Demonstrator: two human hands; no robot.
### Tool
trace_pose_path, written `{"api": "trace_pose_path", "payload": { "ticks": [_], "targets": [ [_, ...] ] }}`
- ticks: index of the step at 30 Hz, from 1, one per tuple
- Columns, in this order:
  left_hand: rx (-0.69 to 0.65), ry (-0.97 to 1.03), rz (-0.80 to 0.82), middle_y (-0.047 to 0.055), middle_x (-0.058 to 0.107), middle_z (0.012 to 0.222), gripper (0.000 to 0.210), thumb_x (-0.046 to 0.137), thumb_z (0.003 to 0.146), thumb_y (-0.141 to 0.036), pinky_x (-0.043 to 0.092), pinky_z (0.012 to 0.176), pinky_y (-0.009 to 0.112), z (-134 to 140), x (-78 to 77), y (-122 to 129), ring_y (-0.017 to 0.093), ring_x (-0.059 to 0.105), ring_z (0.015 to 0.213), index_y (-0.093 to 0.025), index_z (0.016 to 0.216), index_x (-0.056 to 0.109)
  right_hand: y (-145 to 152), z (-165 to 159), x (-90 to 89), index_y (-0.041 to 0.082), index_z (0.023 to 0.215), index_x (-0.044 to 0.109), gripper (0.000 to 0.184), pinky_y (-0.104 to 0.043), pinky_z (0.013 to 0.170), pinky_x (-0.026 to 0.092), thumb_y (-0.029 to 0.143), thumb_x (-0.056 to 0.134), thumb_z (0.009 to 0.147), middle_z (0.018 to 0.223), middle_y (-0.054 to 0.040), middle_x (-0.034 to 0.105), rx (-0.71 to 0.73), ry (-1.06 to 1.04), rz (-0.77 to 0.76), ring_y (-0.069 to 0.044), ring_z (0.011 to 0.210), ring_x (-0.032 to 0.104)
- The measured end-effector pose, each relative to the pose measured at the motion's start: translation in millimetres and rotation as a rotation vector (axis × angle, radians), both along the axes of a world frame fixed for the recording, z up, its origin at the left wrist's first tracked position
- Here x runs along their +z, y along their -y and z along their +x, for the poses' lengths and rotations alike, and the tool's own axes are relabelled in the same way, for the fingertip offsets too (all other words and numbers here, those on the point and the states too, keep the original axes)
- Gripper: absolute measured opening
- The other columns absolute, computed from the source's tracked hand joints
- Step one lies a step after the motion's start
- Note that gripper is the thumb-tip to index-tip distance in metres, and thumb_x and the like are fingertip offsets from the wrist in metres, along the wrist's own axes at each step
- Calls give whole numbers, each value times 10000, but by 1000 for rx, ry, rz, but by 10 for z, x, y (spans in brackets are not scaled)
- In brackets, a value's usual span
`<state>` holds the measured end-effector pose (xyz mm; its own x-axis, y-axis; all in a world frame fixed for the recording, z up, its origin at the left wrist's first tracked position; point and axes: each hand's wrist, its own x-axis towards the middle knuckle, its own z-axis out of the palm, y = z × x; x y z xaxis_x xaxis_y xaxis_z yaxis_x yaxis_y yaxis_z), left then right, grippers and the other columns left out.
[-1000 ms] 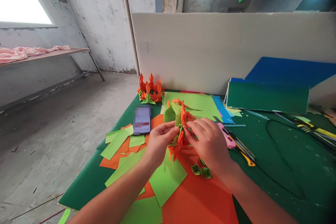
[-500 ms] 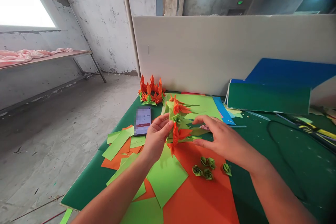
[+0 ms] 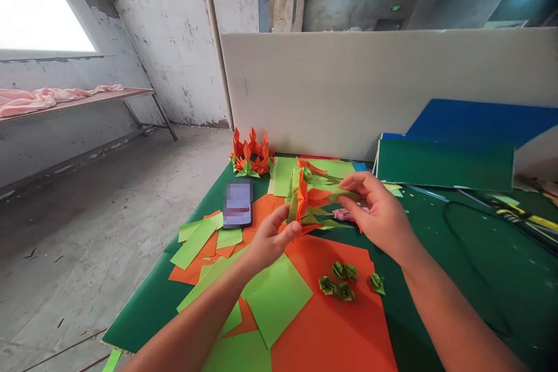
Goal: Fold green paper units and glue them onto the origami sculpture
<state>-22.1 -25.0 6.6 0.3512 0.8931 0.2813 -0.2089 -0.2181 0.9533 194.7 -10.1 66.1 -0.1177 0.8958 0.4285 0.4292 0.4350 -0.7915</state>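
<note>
Between my hands is a paper crown [image 3: 306,200], folded in light green with orange flower shapes, turned on its side with its points toward the right. My left hand [image 3: 272,237] grips its band at the lower left, thumb toward me. The fingers of my right hand [image 3: 375,209] pinch the tip of one green point. Behind the crown lies a pink glue gun [image 3: 346,214], partly covered by my right hand. Several small dark green paper rosettes [image 3: 343,289] sit below on an orange sheet [image 3: 331,337].
A finished-looking orange crown [image 3: 250,154] stands at the table's far left corner, with a phone [image 3: 238,203] in front of it. Loose green sheets [image 3: 279,302] overlap at the left. Green board [image 3: 444,164] and a cable [image 3: 457,256] are at the right; a white panel [image 3: 305,87] rises behind.
The crown has turned and shifted slightly to the right. My left hand has moved lower along its band. My right hand, apart from it before, has closed on a green point.
</note>
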Motion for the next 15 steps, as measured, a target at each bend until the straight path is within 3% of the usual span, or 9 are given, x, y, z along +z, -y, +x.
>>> {"api": "trace_pose_path", "payload": {
  "ticks": [4, 8, 12, 15],
  "targets": [
    [-62, -2, 124, 91, 564, 1299, 601, 600, 818, -520, 408, 1007, 395, -19, 20, 35, 276, 510, 1190, -256, 1343, 476, -39, 33, -37, 264, 982, 510, 203, -278, 640, 531, 367, 608, 838, 904, -17, 611, -2, -79, 32, -181, 833, 639],
    [-11, -192, 184, 91, 583, 1244, 526, 636, 841, -327, 403, 1008, 378, 4, 55, 62, 236, 530, 1139, -253, 1335, 469, -64, 35, -60, 272, 1040, 494, 239, -315, 692, 543, 393, 588, 857, 929, -21, 630, -30, -122, 74, -179, 819, 641],
    [25, -153, 124, 84, 653, 1063, 491, 604, 866, -304, 469, 905, 355, 61, 8, 44, 202, 603, 993, -229, 1325, 449, -115, 119, -40, 287, 1160, 455, 330, -362, 825, 520, 412, 558, 873, 1156, -62, 609, -71, 38, 147, -210, 1008, 610],
    [92, -70, 45, 83, 655, 1043, 560, 621, 853, -317, 489, 861, 353, 81, -18, 23, 194, 617, 954, -250, 1361, 394, -203, 365, -84, 261, 1203, 442, 374, -362, 801, 508, 452, 500, 887, 1209, -98, 570, -194, 181, 149, -228, 1046, 590]
  ]
}}
